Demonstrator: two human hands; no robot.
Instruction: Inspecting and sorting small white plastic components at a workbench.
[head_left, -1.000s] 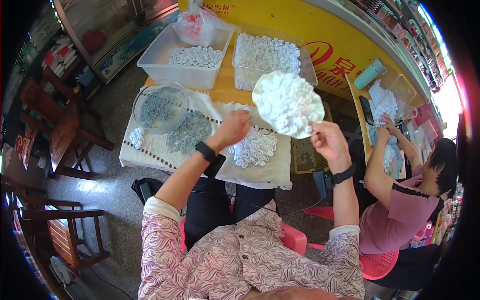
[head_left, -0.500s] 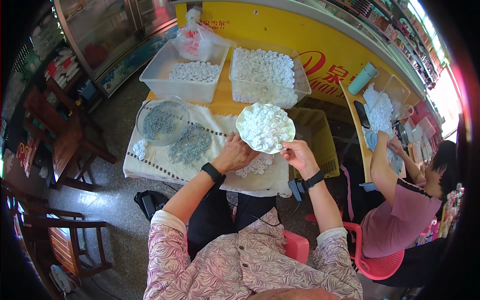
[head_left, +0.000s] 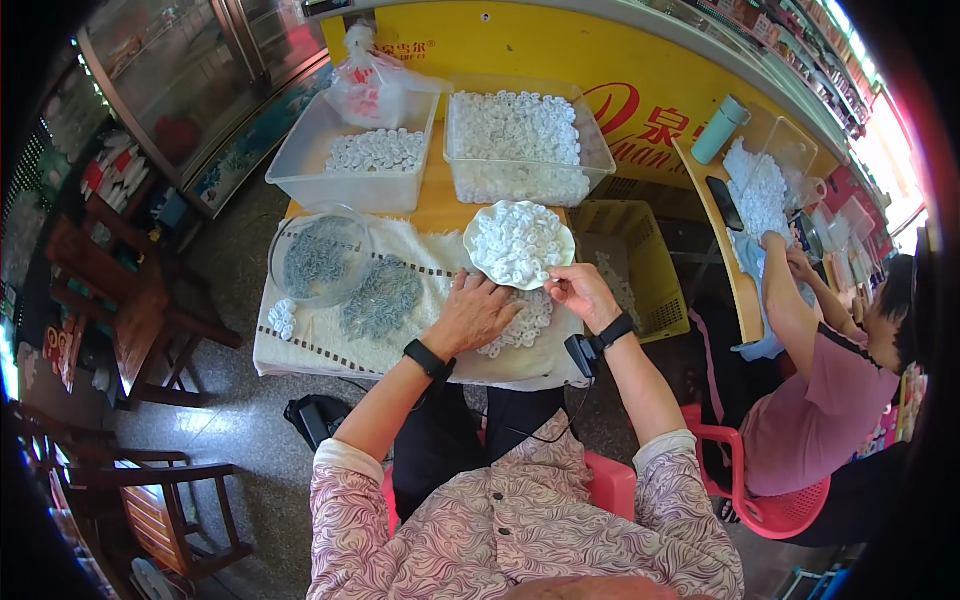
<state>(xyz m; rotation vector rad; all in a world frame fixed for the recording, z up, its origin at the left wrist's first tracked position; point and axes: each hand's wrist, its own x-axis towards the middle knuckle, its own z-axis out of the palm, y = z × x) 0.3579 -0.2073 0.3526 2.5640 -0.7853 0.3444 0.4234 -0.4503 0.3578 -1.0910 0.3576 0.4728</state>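
A white plate with a wavy rim (head_left: 476,259) carries a heap of small white ring-like plastic pieces (head_left: 517,238). My right hand (head_left: 588,298) pinches the plate's near right rim between thumb and fingers. My left hand (head_left: 476,314) lies palm down on the cloth just below the plate, fingers stretched out, beside a loose spread of the same white pieces (head_left: 527,322). Left of it lies a pile of small grey-blue pieces (head_left: 382,298), too fine to make out. More of them fill a clear round bowl (head_left: 318,262).
A cream cloth (head_left: 420,357) covers the near table. Behind stand two clear bins, the left bin (head_left: 345,190) with a knotted plastic bag (head_left: 366,85), the right bin (head_left: 530,180) full of white pieces. A yellow crate (head_left: 655,270) stands at right; beyond, a person (head_left: 800,420) works at another table.
The view has shifted slightly. The plate appears a little lower, still in my right hand. My left hand has slid slightly right, toward the loose white pieces.
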